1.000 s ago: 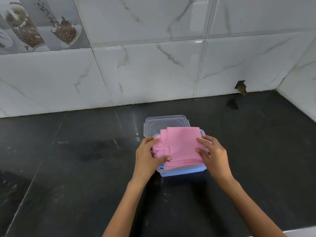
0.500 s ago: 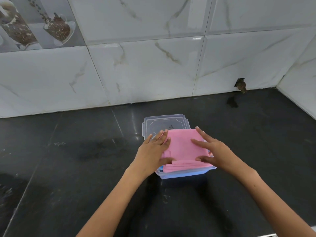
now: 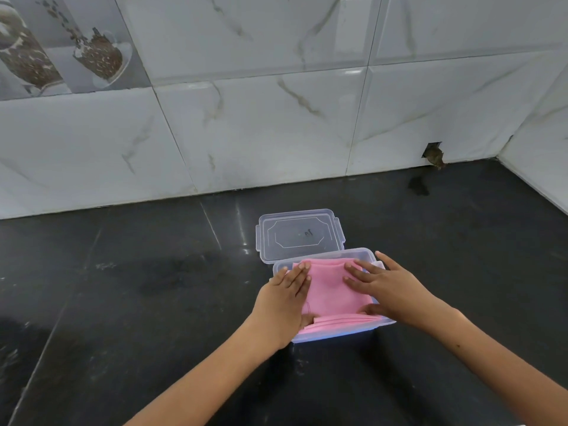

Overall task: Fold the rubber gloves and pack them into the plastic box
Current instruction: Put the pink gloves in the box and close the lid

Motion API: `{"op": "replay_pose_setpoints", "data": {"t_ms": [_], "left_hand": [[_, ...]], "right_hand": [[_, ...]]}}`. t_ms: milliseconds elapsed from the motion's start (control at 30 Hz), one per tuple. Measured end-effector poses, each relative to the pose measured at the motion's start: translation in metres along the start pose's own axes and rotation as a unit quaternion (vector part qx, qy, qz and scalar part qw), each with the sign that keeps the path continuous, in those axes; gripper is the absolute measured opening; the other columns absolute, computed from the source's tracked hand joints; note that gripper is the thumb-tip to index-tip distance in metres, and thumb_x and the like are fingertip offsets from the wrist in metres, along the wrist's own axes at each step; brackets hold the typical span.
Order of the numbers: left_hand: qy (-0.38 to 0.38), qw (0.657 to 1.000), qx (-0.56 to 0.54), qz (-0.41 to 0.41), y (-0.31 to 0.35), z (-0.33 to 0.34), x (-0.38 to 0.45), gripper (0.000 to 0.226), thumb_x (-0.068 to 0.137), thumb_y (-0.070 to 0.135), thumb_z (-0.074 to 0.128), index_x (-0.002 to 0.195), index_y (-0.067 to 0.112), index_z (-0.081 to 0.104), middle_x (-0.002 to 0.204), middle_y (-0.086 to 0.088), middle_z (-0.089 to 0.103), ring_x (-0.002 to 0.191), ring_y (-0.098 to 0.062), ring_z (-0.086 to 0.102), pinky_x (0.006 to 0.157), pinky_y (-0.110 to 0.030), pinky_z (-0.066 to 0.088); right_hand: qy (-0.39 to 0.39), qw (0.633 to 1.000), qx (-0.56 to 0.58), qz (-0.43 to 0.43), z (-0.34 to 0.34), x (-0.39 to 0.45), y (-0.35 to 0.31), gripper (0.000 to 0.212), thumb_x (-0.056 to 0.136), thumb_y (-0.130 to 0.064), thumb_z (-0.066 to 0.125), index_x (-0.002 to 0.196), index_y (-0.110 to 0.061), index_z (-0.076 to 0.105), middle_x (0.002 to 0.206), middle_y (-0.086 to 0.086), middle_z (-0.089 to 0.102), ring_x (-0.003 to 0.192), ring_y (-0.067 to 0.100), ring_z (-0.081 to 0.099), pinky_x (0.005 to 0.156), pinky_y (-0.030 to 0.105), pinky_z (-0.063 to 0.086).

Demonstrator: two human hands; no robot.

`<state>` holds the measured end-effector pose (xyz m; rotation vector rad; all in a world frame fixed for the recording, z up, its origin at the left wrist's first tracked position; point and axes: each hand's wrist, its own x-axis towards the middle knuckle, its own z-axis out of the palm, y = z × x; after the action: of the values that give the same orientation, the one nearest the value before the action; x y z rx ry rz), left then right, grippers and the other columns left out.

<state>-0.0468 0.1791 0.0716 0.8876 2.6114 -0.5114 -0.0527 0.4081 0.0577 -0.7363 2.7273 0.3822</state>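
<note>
The folded pink rubber gloves [image 3: 332, 290] lie inside the clear plastic box [image 3: 335, 336] on the black counter, their layered edges showing along the near side. My left hand [image 3: 284, 299] presses flat on the left part of the gloves with straight fingers. My right hand [image 3: 390, 289] presses flat on the right part, its thumb at the near right corner. The box's clear lid [image 3: 299, 235] lies flat on the counter just behind the box.
The black stone counter [image 3: 138, 302] stretches left and right of the box. A white marble-tile wall [image 3: 276, 118] rises behind it and a side wall closes the right corner. A small hole with a brown stain [image 3: 433, 155] sits at the wall's base.
The gloves have sunk from on top of the box down into it. Both hands went from gripping the bundle's sides to lying flat on it.
</note>
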Motion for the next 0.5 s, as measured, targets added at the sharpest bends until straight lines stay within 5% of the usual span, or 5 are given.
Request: {"op": "replay_pose_setpoints", "data": {"t_ms": [500], "left_hand": [[-0.083, 0.993, 0.060, -0.053, 0.012, 0.008, 0.032, 0.067, 0.102, 0.037, 0.023, 0.148, 0.008, -0.016, 0.157, -0.006, -0.023, 0.146, -0.020, -0.017, 0.120, -0.035, -0.007]], "right_hand": [[-0.022, 0.999, -0.030, 0.034, -0.002, 0.025, -0.017, 0.051, 0.086, -0.019, 0.058, 0.136, -0.016, 0.046, 0.149, 0.006, 0.039, 0.137, 0.023, 0.036, 0.119, 0.050, 0.009]]}}
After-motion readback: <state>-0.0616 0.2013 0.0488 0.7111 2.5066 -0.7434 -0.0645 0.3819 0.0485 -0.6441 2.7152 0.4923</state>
